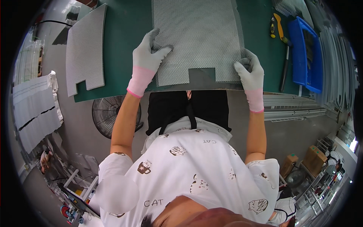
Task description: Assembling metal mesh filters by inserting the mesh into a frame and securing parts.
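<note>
Mesh sheet (198,38) lying at the near edge of the green tabletop (259,22), its far end cut off by the upper border.
The tabletop also runs out of view up there; a grey patch (201,77) fills the notch in the sheet's near edge, and whether several layers lie stacked is hard to make out. To the left lies a smaller notched mesh piece (87,47); to the right, a blue bin (296,56) with contents too dim to name. The gloved left hand (146,58) is spread at the sheet's left edge, some fingers hidden; the gloved right hand (252,72) curls at the opposite edge, and I cannot tell whether it pinches. Near the bin lies a yellow-handled tool (278,24).
</note>
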Tool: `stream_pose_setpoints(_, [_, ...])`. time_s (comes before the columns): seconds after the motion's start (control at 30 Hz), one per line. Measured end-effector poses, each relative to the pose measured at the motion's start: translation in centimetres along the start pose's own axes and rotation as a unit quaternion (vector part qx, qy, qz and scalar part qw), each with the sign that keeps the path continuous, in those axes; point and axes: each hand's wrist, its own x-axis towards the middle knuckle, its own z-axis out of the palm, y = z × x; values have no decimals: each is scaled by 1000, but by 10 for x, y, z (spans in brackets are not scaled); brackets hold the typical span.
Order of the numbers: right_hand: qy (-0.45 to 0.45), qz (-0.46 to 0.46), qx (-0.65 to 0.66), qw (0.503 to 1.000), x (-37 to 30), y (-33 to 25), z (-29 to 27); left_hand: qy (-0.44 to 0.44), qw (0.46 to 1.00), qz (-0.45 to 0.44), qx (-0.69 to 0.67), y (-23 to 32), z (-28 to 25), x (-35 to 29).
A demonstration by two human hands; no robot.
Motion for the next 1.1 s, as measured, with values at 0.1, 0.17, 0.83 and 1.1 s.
stream_pose_setpoints(0.1, [6, -1, -4, 1000, -1, 1, -1, 22, 999, 44, -6, -8, 7, 0])
stream_pose_setpoints(0.17, [4, -7, -32, 999, -2, 4, 2, 49, 995, 92, 3, -13, 9, 0])
stream_pose_setpoints(0.83, [-234, -273, -416, 835, 111, -59, -28, -61, 870, 280, 402, 6, 8, 15])
stream_pose_setpoints(1.1, [166, -77, -423, 887, 395, -71, -35, -62, 899, 285, 327, 7, 20, 17])
